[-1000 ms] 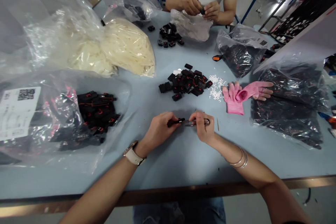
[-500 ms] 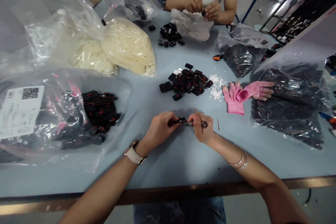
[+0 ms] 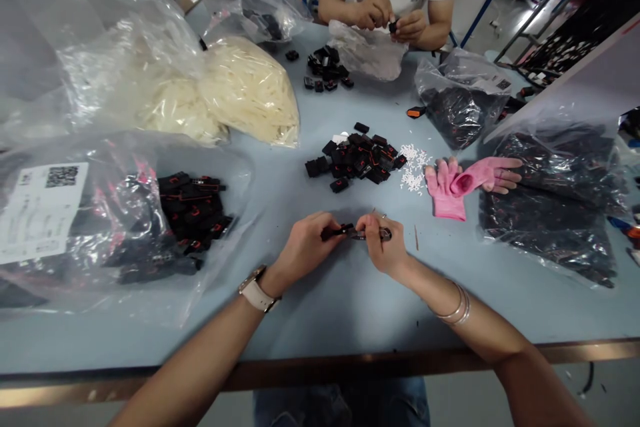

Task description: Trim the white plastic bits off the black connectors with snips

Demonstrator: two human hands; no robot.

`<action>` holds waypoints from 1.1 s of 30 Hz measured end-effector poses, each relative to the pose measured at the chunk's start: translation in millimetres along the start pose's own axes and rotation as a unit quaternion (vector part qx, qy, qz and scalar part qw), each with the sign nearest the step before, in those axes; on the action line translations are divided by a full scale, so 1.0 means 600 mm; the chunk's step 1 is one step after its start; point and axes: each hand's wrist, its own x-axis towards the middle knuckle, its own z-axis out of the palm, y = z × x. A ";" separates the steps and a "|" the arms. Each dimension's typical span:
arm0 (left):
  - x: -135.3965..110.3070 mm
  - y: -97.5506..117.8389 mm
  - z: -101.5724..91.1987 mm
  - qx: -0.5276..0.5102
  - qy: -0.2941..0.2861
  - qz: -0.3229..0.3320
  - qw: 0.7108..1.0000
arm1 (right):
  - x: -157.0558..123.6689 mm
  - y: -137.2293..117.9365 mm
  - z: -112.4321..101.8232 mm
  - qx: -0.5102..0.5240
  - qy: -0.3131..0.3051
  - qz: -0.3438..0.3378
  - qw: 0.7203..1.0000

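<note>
Between the fingertips of my left hand [image 3: 310,240] is a black plastic connector piece [image 3: 341,231], pinched with its free end pointing right. My right hand [image 3: 387,243] is closed on a small dark metal tool [image 3: 360,235] with a slim tip and a rounded back end. The tool's tip meets or nearly meets the connector piece; fingers hide the exact contact. Beyond my hands lies a heap of black connector pieces [image 3: 363,157], some with orange-red marks. Tiny white parts [image 3: 414,167] are scattered just right of that heap.
Pink gloves [image 3: 450,197] lie right of the white parts. Bags of black pieces stand at left [image 3: 125,233] and right [image 3: 550,207]. A bag of cream-coloured parts [image 3: 250,93] is at back left. Across the table, a co-worker's hands [image 3: 395,20] hold a small black piece.
My hands keep the same pinch and nearly the same place. The whole view has shifted slightly. The co-worker's hands have moved a little at their black piece.
</note>
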 end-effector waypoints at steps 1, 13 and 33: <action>0.000 0.000 0.000 0.000 -0.002 -0.001 1.000 | -0.001 0.000 0.000 0.000 0.001 -0.003 1.000; -0.001 0.001 0.001 -0.003 0.005 -0.015 1.000 | -0.011 0.001 -0.002 0.027 0.022 0.002 0.999; -0.001 0.003 0.002 0.013 -0.003 -0.022 1.000 | 0.000 -0.003 0.002 0.003 -0.020 -0.032 0.999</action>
